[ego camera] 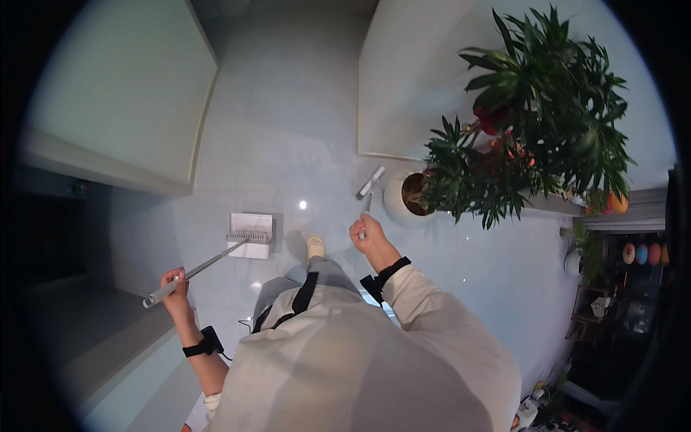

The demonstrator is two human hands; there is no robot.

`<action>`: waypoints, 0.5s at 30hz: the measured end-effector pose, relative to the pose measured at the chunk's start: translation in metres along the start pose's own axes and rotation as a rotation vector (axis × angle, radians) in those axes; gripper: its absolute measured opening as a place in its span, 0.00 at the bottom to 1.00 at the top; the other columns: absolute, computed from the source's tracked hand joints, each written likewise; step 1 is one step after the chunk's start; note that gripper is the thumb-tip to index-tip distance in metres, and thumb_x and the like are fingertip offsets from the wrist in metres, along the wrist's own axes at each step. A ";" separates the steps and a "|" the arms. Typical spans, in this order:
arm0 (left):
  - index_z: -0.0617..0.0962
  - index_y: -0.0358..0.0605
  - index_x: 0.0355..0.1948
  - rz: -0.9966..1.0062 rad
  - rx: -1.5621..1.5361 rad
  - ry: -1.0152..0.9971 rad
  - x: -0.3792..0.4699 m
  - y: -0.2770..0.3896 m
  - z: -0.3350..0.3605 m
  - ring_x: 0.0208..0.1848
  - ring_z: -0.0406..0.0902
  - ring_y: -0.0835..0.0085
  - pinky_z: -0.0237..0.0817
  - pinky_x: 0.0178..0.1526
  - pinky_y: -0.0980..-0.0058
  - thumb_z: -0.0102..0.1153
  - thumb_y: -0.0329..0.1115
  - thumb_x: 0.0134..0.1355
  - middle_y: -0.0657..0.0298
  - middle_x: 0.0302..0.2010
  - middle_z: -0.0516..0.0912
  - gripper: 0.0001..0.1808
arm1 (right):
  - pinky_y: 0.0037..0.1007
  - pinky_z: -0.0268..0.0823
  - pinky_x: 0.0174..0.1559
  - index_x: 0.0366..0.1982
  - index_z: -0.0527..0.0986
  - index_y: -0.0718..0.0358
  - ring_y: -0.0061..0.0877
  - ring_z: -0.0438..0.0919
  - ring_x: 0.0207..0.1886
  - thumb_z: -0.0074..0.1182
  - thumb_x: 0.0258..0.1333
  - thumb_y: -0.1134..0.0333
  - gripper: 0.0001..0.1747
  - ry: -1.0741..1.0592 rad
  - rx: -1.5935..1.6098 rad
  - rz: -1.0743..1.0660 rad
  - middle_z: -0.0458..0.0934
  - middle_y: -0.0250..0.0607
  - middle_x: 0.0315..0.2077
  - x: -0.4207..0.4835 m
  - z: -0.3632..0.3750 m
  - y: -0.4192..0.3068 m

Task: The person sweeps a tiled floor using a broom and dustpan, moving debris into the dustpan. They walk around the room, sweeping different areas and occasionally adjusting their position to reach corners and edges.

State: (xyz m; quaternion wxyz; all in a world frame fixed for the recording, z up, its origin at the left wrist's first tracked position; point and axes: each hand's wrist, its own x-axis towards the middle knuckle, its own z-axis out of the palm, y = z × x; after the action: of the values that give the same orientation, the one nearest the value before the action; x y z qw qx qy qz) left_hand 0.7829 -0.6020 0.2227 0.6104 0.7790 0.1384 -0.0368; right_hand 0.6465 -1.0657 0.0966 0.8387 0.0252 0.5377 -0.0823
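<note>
At the left, my left hand (pixel 176 294) is closed round the grey handle of a long-handled dustpan (pixel 250 249). The white pan, with a row of comb-like teeth, rests on the tiled floor left of my slippered foot. Right of the middle, my right hand (pixel 368 235) grips the handle of a broom (pixel 371 182). The broom's pale head, with a dark lower edge, is near the floor beside a white plant pot (pixel 397 200); whether it touches the floor I cannot tell.
A large leafy plant (pixel 545 108) leans out over the right side. Pale wall corners stand at upper left (pixel 135 97) and upper middle (pixel 399 97), with tiled floor (pixel 280 124) between them. A dark opening lies at far left. Shelving (pixel 586 313) and hanging ornaments are at far right.
</note>
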 end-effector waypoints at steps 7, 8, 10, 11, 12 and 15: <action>0.75 0.49 0.35 -0.056 -0.001 0.034 0.008 0.010 0.018 0.46 0.73 0.78 0.64 0.46 0.79 0.60 0.34 0.59 0.63 0.45 0.79 0.07 | 0.19 0.63 0.17 0.30 0.64 0.56 0.19 0.66 0.18 0.40 0.57 0.71 0.02 0.231 0.236 -0.272 0.65 0.32 0.21 0.067 0.091 -0.063; 0.75 0.49 0.36 -0.061 0.000 0.031 0.011 0.012 0.021 0.46 0.73 0.79 0.64 0.46 0.79 0.59 0.33 0.59 0.64 0.45 0.79 0.06 | 0.20 0.63 0.18 0.31 0.64 0.55 0.19 0.67 0.19 0.39 0.57 0.72 0.03 0.226 0.306 -0.246 0.66 0.32 0.22 0.078 0.106 -0.072; 0.74 0.49 0.35 -0.068 0.005 0.022 0.017 0.015 0.027 0.45 0.73 0.79 0.64 0.46 0.79 0.59 0.33 0.59 0.64 0.45 0.79 0.06 | 0.21 0.64 0.19 0.32 0.66 0.54 0.19 0.69 0.22 0.38 0.56 0.73 0.06 0.209 0.427 -0.197 0.67 0.31 0.23 0.103 0.129 -0.090; 0.74 0.49 0.35 -0.067 0.009 0.016 0.020 0.017 0.030 0.45 0.73 0.79 0.64 0.46 0.80 0.59 0.33 0.59 0.64 0.45 0.79 0.06 | 0.22 0.65 0.21 0.33 0.66 0.54 0.19 0.69 0.23 0.38 0.56 0.74 0.06 0.201 0.455 -0.213 0.68 0.31 0.24 0.116 0.136 -0.100; 0.74 0.49 0.35 -0.065 0.016 0.012 0.024 0.020 0.034 0.45 0.73 0.79 0.64 0.45 0.80 0.58 0.33 0.59 0.64 0.45 0.79 0.06 | 0.23 0.65 0.22 0.34 0.66 0.54 0.19 0.69 0.23 0.38 0.56 0.74 0.07 0.190 0.483 -0.227 0.68 0.31 0.24 0.130 0.142 -0.109; 0.74 0.50 0.35 -0.076 0.053 0.010 0.031 0.029 0.039 0.44 0.73 0.80 0.64 0.45 0.80 0.58 0.33 0.60 0.65 0.44 0.79 0.05 | 0.29 0.66 0.30 0.27 0.68 0.58 0.23 0.70 0.29 0.39 0.57 0.68 0.07 0.085 0.463 -0.219 0.70 0.32 0.23 0.165 0.163 -0.132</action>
State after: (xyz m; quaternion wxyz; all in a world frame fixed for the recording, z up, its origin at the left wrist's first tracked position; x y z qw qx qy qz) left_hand 0.8241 -0.6408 0.2330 0.5871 0.7892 0.1701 -0.0598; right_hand 0.8383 -1.2358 0.0221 0.7735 0.1615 0.5386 -0.2925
